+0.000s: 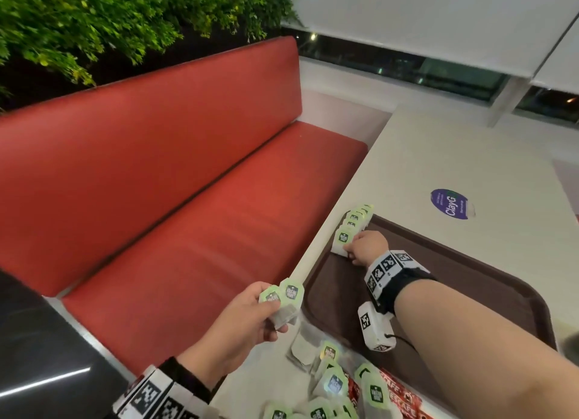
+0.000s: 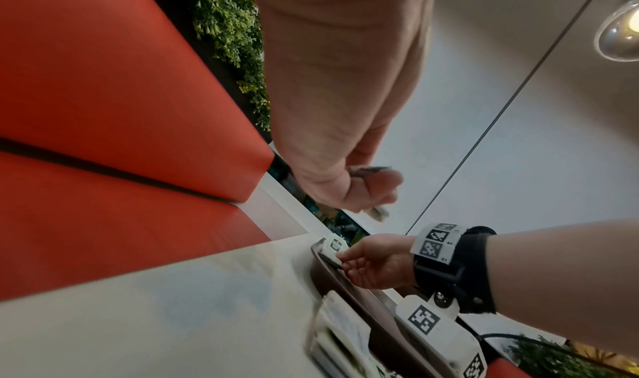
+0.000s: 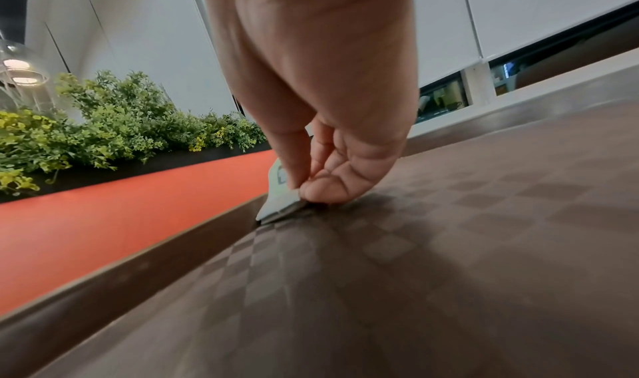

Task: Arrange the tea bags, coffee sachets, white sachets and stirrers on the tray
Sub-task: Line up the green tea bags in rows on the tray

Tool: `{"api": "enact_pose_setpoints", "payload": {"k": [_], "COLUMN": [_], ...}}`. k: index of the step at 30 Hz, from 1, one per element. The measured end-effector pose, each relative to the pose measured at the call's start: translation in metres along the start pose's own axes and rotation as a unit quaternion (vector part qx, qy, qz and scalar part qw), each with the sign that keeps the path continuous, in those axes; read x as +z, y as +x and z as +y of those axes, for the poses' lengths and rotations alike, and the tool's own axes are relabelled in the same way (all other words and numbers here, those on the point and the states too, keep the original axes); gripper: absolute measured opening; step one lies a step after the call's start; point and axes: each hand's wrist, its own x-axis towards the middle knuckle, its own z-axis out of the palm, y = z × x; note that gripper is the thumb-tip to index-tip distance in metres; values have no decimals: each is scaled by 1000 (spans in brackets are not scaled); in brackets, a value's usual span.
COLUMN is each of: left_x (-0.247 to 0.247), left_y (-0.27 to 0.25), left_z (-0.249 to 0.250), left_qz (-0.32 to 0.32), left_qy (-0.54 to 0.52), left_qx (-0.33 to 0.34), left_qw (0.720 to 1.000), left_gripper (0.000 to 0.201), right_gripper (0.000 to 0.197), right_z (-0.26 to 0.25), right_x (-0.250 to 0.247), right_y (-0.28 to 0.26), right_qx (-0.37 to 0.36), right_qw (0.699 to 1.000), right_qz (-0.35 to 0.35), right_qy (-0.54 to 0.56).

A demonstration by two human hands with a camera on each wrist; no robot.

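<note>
Head view: the right hand (image 1: 365, 248) pinches the nearest tea bag (image 1: 343, 241) of a row (image 1: 357, 219) standing along the tray's (image 1: 485, 281) far left edge. The left hand (image 1: 247, 320), off the table's left edge, grips two tea bags (image 1: 283, 299). A loose pile (image 1: 332, 384) lies at the table's near edge.

Left wrist view: the left hand (image 2: 359, 190) is curled round bags (image 2: 378, 211).

Right wrist view: thumb and fingers (image 3: 325, 190) are clamped on the bag (image 3: 276, 206), which touches the tray floor (image 3: 449, 247) beside the rim.

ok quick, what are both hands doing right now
Left hand: gripping two tea bags.
Right hand: pinching the nearest tea bag of the row on the tray.
</note>
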Motion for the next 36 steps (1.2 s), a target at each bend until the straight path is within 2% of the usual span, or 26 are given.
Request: {"api": "enact_pose_setpoints", "payload": {"k": [15,18,21,23,26,28,31,33,36], "left_x": [2,2,2,3,5,7,12,17,25], "left_y": [7,6,6,5,5,6,9,12,16], "left_z": [-6,-7,-8,-6,-3,-1,1,2,3], "left_qz": [11,10,9,10,12,18,31,34,22], "left_qy": [6,1,1,5,8,7,3,-11,-25], "left_qx": [-16,-17,-15,-9,5,15,28,36,47], "left_qw": [1000,1000,1000,1000,1000,1000,999,999,998], "left_gripper": [16,16,19,20,19,19,19,18,18], "right_gripper": [21,17,29,26,12,11,14,15,9], "right_z": [7,0,-5,-4,4,5,7,9,18], "right_x": [-1,1,1,0,-2,-2,3,8,18], "right_y": [11,8,4,0,-12,-30,-75,-101,-118], "right_qx": [21,53,89,79,3,-54,-94,-105,-113], "right_qw": [999,997,993,993,994,995,984,971,959], "right_qz": [1,-6,32,59,111,78,-71,-170,-217], "right_qy": [44,51,68,70,18,38,134,133,141]}}
